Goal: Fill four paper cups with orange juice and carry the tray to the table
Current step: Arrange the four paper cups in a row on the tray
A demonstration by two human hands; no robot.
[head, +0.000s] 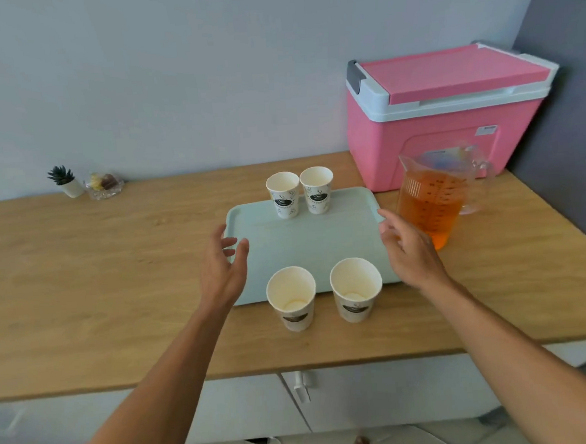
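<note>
A pale green tray [306,245] lies on the wooden counter. Two empty paper cups stand at its far edge, one on the left [283,195] and one on the right [317,190]. Two more empty cups [291,298] [356,289] stand at its near edge. A clear pitcher of orange juice [432,199] stands just right of the tray. My left hand [223,265] hovers open over the tray's left edge. My right hand [408,249] hovers open at the tray's right edge, in front of the pitcher. Neither hand holds anything.
A pink cooler box [443,116] with a white rim stands at the back right, behind the pitcher. A small potted plant [64,181] and a glass dish of sweets [104,185] sit against the wall at the back left. White cabinet doors [364,396] lie below the counter's front edge.
</note>
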